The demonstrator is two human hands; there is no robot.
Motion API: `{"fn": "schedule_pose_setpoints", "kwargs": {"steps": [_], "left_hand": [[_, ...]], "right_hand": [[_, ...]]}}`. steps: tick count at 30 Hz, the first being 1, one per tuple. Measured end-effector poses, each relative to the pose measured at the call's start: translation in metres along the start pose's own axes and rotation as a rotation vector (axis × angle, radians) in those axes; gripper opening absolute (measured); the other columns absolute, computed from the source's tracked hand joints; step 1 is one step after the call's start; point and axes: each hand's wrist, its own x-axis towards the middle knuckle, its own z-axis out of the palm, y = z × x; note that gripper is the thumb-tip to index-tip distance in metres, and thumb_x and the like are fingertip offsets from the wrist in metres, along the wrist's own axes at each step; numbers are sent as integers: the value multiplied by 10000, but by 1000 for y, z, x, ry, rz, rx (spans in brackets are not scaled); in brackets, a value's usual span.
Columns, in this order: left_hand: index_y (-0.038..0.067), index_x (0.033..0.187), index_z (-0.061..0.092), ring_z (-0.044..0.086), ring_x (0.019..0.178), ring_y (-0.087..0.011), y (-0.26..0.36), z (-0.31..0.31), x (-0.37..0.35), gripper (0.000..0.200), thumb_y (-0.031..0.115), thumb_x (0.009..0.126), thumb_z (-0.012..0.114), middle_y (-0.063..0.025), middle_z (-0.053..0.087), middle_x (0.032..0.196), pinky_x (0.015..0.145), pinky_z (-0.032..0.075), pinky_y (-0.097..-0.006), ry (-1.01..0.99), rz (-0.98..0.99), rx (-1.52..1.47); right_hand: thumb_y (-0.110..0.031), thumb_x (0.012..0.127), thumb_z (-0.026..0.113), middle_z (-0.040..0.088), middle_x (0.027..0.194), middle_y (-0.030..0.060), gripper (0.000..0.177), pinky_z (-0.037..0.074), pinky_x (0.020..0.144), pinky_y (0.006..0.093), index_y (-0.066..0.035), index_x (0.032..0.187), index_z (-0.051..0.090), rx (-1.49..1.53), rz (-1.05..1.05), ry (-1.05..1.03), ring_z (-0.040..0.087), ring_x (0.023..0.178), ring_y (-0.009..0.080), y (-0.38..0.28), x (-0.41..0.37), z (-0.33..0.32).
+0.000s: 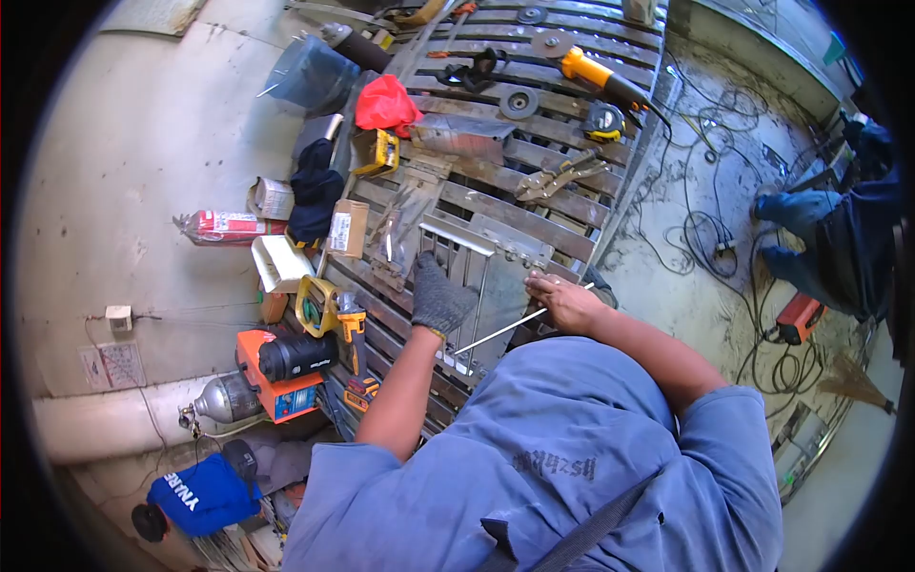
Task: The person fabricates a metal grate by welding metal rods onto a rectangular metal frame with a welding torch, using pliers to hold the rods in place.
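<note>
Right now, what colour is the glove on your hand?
The glove is dark grey, seen best in the head view.

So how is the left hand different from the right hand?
The left hand wears a dark grey knitted glove, but the right hand is bare. The left hand is over the thin metal bars, while the right hand is at the pale rod. The left hand looks more bunched up; the right hand has its fingers stretched out. Both have bare forearms behind them.
</note>
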Motion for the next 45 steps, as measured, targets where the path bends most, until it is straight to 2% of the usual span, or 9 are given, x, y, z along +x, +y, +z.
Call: {"fn": "schedule_pose_setpoints", "kwargs": {"steps": [10, 16, 21, 26, 33, 39, 41, 43, 45], "left_hand": [[-14, 1409, 638, 666, 845, -143, -8, -169, 13, 515, 311, 1032, 767, -120, 741, 1153, 751, 577, -324, -156, 100, -1096], [-13, 1459, 609, 731, 934, -191, 49, -173, 47, 628, 472, 1072, 711, -176, 743, 1265, 791, 648, -339, -449, 319, -2057], [-19, 1487, 599, 751, 968, -222, 106, -146, 58, 617, 450, 1092, 677, -187, 748, 1278, 817, 663, -367, -490, 209, -2204], [-24, 1515, 589, 771, 1002, -254, 150, -116, 59, 607, 428, 1112, 643, -198, 754, 1291, 843, 678, -396, -386, -5, -2151], [-20, 1569, 554, 673, 1376, -324, 177, -116, 17, 610, 437, 1167, 518, -251, 617, 1542, 1112, 640, -498, -727, 336, -2015], [10, 1498, 615, 719, 1207, -296, 172, -100, -11, 686, 580, 1156, 447, -188, 705, 1403, 1016, 603, -524, -447, -310, -1850], [17, 1471, 636, 678, 1236, -332, 157, -64, -38, 732, 638, 1108, 502, -220, 683, 1394, 1062, 550, -563, -414, -144, -1976], [12, 1482, 631, 658, 1290, -394, 151, -58, -75, 829, 704, 1027, 594, -230, 679, 1437, 1139, 495, -617, -999, 472, -2496], [15, 1572, 566, 590, 1420, -439, 156, -87, -135, 913, 707, 983, 651, -259, 621, 1552, 1229, 422, -638, -757, 321, -2596]], "right_hand": [[-249, 1055, 711, 752, 1062, 245, 232, 577, 838, 527, -30, 1128, 682, 136, 467, 275, 755, 976, 449, -48, -24, -125], [-97, 1101, 619, 682, 943, 217, 179, 548, 784, 457, -31, 1266, 596, 38, 49, 714, 701, 840, 401, -115, -17, -255], [-37, 1060, 672, 671, 948, 198, 237, 548, 782, 414, -9, 1295, 680, -78, -135, 761, 659, 801, 332, -161, -7, -332], [-76, 890, 938, 414, 721, -117, 630, 354, 602, 249, -101, 1483, 727, 104, 112, 585, 367, 648, 29, -170, -25, -332], [-115, 815, 942, 722, 856, 76, 370, 504, 698, 327, -25, 1162, 850, 113, -191, 605, 658, 774, 130, -216, -16, -304], [-13, 885, 787, 680, 783, 145, 85, 557, 767, 382, 48, 943, 774, 206, -196, 792, 713, 782, 250, -237, 2, -287], [-5, 903, 778, 671, 774, 122, 72, 531, 724, 366, 58, 908, 745, 110, -138, 838, 670, 738, 227, -237, 4, -277], [-9, 913, 782, 658, 765, 106, 115, 506, 703, 353, 57, 870, 699, 232, -120, 814, 632, 718, 203, -242, 7, -257], [18, 907, 783, 637, 759, 78, 143, 498, 707, 338, 44, 843, 658, 121, -233, 705, 613, 722, 174, -251, 5, -236]]}}
